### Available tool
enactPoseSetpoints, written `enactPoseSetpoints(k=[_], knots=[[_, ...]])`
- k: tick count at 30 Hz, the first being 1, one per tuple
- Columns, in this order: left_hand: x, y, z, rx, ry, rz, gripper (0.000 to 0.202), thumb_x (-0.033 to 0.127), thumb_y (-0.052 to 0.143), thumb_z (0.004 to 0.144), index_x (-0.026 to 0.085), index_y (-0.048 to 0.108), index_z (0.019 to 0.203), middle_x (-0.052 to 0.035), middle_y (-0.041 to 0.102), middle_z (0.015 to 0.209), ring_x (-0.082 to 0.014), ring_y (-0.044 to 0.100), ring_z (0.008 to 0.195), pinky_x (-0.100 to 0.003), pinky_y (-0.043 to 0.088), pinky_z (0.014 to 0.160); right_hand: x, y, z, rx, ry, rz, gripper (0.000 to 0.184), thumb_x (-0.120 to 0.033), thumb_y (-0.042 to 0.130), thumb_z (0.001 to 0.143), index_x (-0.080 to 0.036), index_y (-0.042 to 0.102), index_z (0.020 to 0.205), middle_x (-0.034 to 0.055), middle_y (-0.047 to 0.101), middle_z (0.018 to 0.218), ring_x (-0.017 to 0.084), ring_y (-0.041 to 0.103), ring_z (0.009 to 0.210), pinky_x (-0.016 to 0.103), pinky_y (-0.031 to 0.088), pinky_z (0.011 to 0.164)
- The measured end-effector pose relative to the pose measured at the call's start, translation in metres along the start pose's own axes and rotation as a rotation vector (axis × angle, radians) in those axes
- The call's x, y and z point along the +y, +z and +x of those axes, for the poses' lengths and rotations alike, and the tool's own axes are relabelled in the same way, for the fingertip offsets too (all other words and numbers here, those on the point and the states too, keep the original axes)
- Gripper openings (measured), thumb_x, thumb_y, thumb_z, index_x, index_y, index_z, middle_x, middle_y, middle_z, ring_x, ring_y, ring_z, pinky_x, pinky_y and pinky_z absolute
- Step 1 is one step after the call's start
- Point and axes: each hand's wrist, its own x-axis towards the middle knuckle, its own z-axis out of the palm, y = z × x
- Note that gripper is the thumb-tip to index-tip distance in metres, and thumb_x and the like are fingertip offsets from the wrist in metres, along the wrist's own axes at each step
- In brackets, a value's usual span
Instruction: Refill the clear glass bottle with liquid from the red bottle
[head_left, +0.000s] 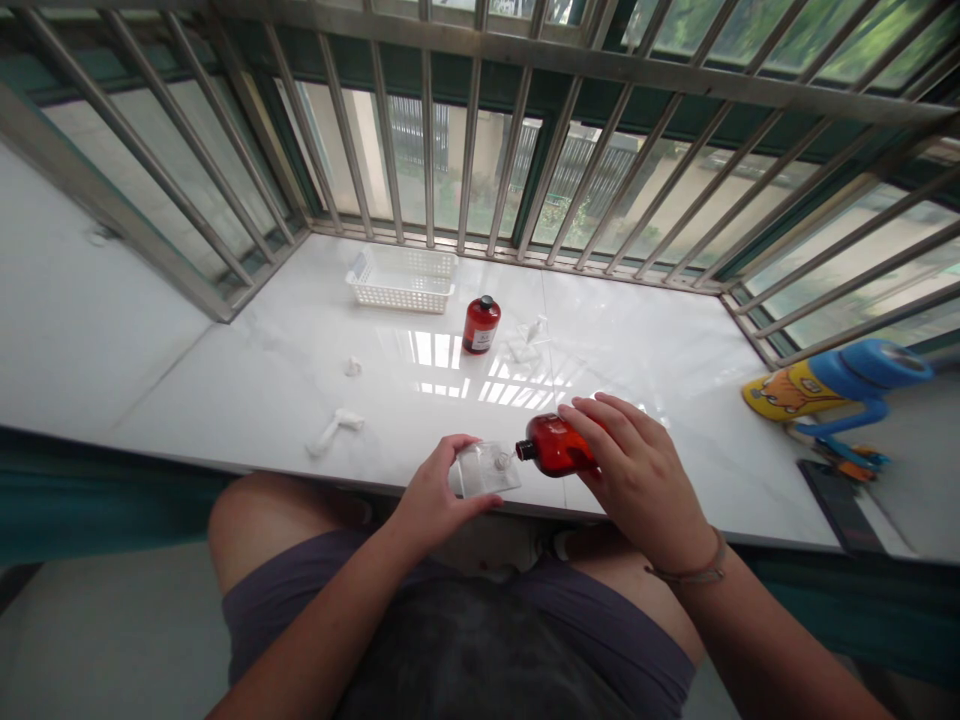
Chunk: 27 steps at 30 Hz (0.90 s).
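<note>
My right hand (637, 470) grips an amber-red bottle (553, 446), tipped on its side with the neck pointing left. My left hand (435, 495) holds a small clear container (487, 468) right at the bottle's mouth, near the front edge of the white marble sill (660, 370). Both hands are closed around what they hold. A second red bottle with a black cap (481, 325) stands upright farther back on the sill.
A white plastic basket (403, 278) sits at the back by the metal window bars (465, 150). Crumpled white bits (335, 430) lie at the left and clear wrappers (525, 343) beside the upright bottle. A blue and yellow toy (832, 385) and a dark flat object (840, 505) lie at the right.
</note>
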Motion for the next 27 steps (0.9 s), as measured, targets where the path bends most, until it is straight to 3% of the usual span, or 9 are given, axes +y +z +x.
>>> enactPoseSetpoints(k=[16, 27], knots=[[-0.0046, 0.0083, -0.0025, -0.02, -0.01, -0.076, 0.077, 0.034, 0.1, 0.075, 0.027, 0.055, 0.137, -0.0104, 0.07, 0.138, -0.0308, 0.07, 0.13, -0.048, 0.055, 0.115, -0.0026, 0.0001, 0.0003, -0.002, 0.006, -0.002, 0.062, -0.01, 0.067, 0.101, -0.025, 0.053, 0.159, 0.0122, 0.067, 0.152, 0.038, 0.056, 0.145, 0.057, 0.049, 0.118], [-0.0107, 0.0085, -0.0018, 0.033, -0.006, -0.031, 0.082, 0.039, 0.101, 0.073, 0.027, 0.058, 0.142, -0.0127, 0.071, 0.139, -0.0344, 0.07, 0.131, -0.052, 0.056, 0.115, -0.0025, 0.0011, 0.0004, 0.001, -0.001, 0.006, 0.065, -0.012, 0.065, 0.101, -0.027, 0.05, 0.163, 0.0118, 0.066, 0.153, 0.038, 0.056, 0.146, 0.058, 0.05, 0.117]])
